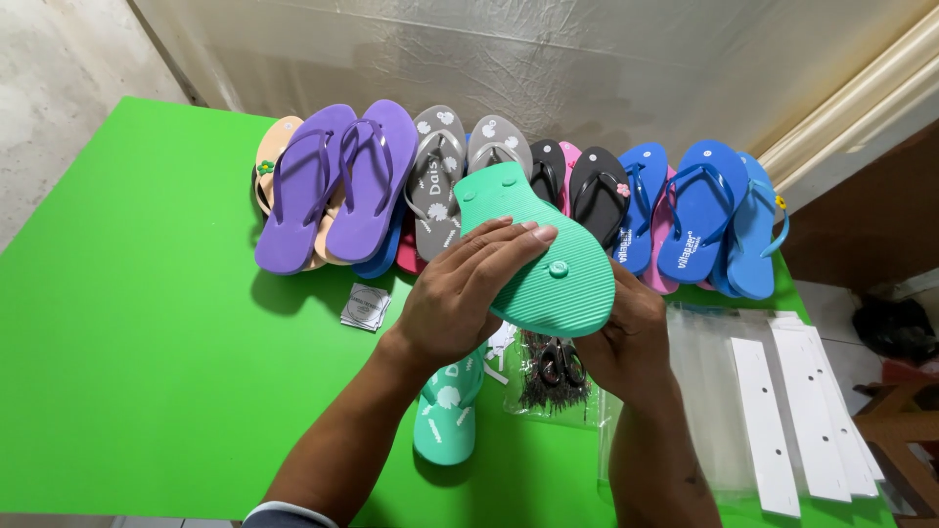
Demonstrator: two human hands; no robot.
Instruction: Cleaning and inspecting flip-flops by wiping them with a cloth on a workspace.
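Observation:
A teal-green flip-flop (548, 279) is held sole-up above the green table (147, 323). My left hand (460, 293) lies over its left side, fingers spread across the ribbed sole. My right hand (626, 342) grips it from underneath on the right. Its mate, a teal flip-flop (445, 411) with white flower prints, rests on the table below my left wrist.
A row of flip-flops lines the back: purple (333, 186), grey (440, 176), black (597, 191), blue (699, 210). White card strips (773, 420) and clear plastic bags lie right. A bag of black ties (553, 376) and small labels (365, 306) sit mid-table.

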